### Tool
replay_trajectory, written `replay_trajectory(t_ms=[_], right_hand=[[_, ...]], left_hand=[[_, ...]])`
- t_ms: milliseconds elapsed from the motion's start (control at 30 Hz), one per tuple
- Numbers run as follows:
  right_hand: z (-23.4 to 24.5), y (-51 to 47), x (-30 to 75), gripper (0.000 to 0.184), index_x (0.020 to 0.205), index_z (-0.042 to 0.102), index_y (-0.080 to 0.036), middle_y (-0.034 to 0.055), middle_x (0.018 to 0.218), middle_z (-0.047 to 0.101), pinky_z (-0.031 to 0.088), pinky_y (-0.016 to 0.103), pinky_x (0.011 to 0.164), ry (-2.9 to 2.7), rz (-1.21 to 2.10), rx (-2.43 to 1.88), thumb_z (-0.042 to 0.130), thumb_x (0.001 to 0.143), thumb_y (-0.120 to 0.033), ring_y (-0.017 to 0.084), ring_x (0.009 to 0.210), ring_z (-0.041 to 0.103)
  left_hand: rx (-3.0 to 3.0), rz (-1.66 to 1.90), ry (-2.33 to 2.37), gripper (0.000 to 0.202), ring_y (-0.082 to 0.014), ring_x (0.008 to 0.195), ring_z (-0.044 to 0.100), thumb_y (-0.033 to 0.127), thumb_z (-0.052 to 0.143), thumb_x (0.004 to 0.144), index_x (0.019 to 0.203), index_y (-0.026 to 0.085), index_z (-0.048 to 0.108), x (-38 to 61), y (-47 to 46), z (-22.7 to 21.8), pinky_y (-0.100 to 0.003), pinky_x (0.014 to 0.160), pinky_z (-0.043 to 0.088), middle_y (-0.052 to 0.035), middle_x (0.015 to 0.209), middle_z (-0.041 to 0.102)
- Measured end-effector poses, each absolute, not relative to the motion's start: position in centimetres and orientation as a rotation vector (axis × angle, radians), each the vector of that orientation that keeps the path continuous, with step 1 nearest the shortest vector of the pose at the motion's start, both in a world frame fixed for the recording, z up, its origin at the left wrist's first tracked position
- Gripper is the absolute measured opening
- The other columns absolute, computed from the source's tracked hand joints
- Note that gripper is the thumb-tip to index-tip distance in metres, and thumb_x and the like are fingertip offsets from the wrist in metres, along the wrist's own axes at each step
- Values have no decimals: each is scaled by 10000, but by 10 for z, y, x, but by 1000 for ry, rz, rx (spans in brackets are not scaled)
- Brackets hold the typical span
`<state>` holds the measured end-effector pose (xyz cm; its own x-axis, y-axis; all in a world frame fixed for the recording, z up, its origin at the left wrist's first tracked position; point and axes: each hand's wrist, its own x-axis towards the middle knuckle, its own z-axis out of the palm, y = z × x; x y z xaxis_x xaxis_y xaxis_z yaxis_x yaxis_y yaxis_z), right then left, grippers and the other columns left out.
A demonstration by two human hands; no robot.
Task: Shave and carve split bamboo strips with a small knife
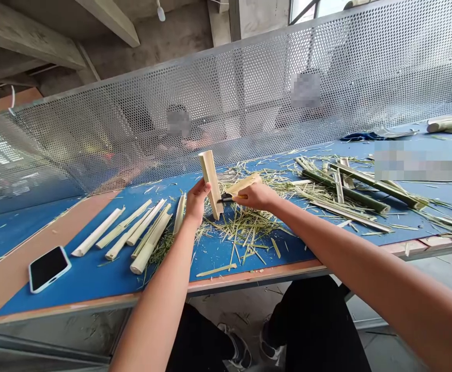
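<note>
My left hand (196, 201) is closed round a pale peeled bamboo stalk (209, 178) that stands nearly upright with its lower end on the blue mat (94, 279). My right hand (255, 196) grips a small knife (229, 198) with a dark blade and a yellow-orange handle; the blade touches the stalk's lower part. A strip of pale peel (245, 183) curls away above that hand. Thin green and yellow shavings (245, 227) lie piled under and around both hands.
Several peeled white stalks (133, 232) lie in a row to the left, and a phone (48, 267) lies face up beyond them. Unpeeled green stalks (349, 188) lie at the right. A perforated metal screen (249, 98) runs along the back, with people behind it.
</note>
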<state>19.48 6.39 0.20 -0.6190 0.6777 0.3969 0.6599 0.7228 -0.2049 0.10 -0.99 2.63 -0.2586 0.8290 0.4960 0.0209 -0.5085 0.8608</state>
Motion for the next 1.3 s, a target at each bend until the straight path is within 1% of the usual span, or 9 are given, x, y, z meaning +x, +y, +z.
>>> replay_trajectory(t_ms=[233, 333, 400, 567, 733, 833, 967, 1100, 1300], right_hand=[[7, 62, 195, 465, 555, 504, -187, 3, 504, 435, 172, 290, 498, -2379, 40, -966, 424, 865, -525, 93, 466, 273], [12, 61, 195, 464, 549, 469, -189, -6, 493, 410, 178, 288, 504, -2325, 56, -937, 408, 876, -513, 94, 478, 278], [15, 60, 195, 462, 551, 448, -191, -13, 486, 393, 182, 284, 504, -2296, 72, -918, 398, 884, -507, 92, 479, 275], [18, 62, 198, 472, 549, 430, -193, -19, 479, 371, 182, 282, 501, -2278, 77, -899, 384, 892, -514, 91, 469, 256], [14, 64, 198, 487, 551, 492, -193, -2, 490, 399, 188, 298, 518, -2333, 63, -944, 388, 891, -525, 104, 487, 281], [12, 65, 197, 473, 579, 535, -195, 7, 513, 435, 193, 299, 519, -2340, 47, -951, 390, 889, -521, 108, 493, 292], [11, 65, 196, 454, 573, 532, -192, 3, 521, 449, 182, 288, 506, -2393, 30, -973, 434, 859, -531, 100, 481, 277], [13, 63, 195, 464, 575, 545, -186, 3, 518, 449, 176, 282, 508, -2404, 30, -966, 408, 875, -511, 93, 473, 275], [10, 63, 193, 478, 545, 553, -184, 5, 493, 438, 183, 287, 506, -2468, 52, -961, 439, 863, -522, 92, 459, 283]], left_hand=[[1448, 1812, 1077, 537, -228, 977, 629, 588, 768, 606, 1018, 245, 741, -1, -6, 24, -320, 800, 501, -33, 980, 736], [1478, 1813, 1090, 521, -231, 976, 633, 585, 755, 628, 1019, 242, 741, -4, -3, 22, -337, 817, 501, -42, 977, 738], [1490, 1812, 1088, 511, -227, 960, 637, 589, 750, 633, 1009, 243, 744, -4, -3, 22, -339, 815, 503, -44, 947, 740], [1456, 1820, 1084, 548, -214, 906, 641, 615, 762, 592, 979, 228, 750, -3, -5, 24, -312, 773, 509, -39, 786, 719], [1476, 1815, 1098, 501, -211, 889, 640, 612, 754, 607, 934, 231, 751, -2, -6, 25, -300, 739, 512, -35, 729, 694], [1494, 1817, 1103, 502, -210, 875, 640, 617, 746, 613, 942, 237, 750, -1, -5, 25, -304, 726, 514, -38, 769, 707], [1470, 1822, 1106, 550, -197, 859, 635, 618, 751, 602, 998, 236, 744, -2, -4, 25, -298, 721, 505, -40, 872, 728], [1450, 1823, 1113, 528, -167, 832, 618, 595, 746, 625, 1017, 242, 736, -4, -4, 23, -273, 700, 473, -29, 929, 730], [1450, 1800, 1136, 497, -154, 840, 606, 575, 727, 659, 1031, 245, 725, -6, -5, 23, -254, 687, 440, -29, 992, 725]])
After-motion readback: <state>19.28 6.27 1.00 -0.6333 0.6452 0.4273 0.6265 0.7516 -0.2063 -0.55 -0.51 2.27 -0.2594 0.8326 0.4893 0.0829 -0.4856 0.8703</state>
